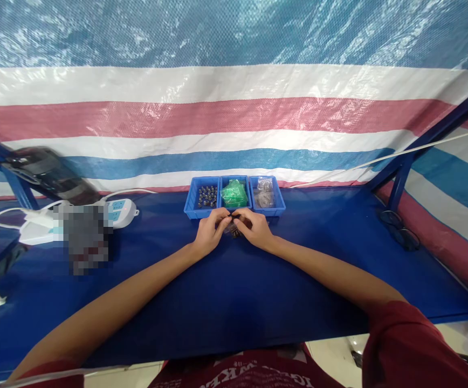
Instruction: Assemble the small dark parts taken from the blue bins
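Currently, the left hand and the right hand are facing each other, thumbs and forefingers pinching narrowly at the top of a small clear bag. The bag is sitting between them, just on the near side of the middle bin, and brownish pieces are showing through it. Something dark is peeking out between the fingertips, too small to tell. Whether the bag is hanging or resting on the table, I cannot tell.

Left bin is holding small metal parts, the middle one green packs, and right bin clear packs.

As I judge it, the weak point is the grip: only fingertips are bearing on thin, slick film, so uneven pulling could tear it or let one side slip. If the mouth is gaping, which the view is not showing, a tilt could be tipping pieces out onto the table, where small round ones would roll. The fingers are also working very near the bins' front edge, so a careless knuckle could be nudging the middle bin or catching a green pack. Well apart, the power strip and the glasses are posing little risk.
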Action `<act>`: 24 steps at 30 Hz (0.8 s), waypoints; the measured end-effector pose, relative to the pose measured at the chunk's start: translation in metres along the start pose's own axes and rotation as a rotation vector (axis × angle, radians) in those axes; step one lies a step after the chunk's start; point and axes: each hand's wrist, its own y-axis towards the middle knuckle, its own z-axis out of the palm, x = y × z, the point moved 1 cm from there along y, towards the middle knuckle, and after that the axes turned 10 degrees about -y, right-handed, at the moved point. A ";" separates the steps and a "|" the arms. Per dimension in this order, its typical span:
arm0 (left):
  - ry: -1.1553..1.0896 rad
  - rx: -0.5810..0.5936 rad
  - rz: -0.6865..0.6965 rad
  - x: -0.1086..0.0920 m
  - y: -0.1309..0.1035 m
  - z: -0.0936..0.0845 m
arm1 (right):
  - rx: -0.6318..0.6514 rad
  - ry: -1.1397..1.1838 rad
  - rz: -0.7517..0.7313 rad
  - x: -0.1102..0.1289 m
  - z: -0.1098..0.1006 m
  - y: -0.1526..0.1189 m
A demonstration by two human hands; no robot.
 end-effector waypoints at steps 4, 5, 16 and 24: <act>0.003 0.033 -0.005 0.000 0.000 0.001 | 0.026 0.017 -0.029 0.000 0.000 0.000; 0.007 0.041 -0.007 0.000 0.000 0.001 | 0.028 0.019 -0.037 0.000 0.000 0.001; 0.014 0.085 0.028 -0.001 0.001 0.000 | 0.053 0.031 -0.065 0.001 0.000 0.001; 0.024 0.085 0.033 -0.001 0.000 0.000 | 0.055 0.065 -0.102 0.001 0.001 0.001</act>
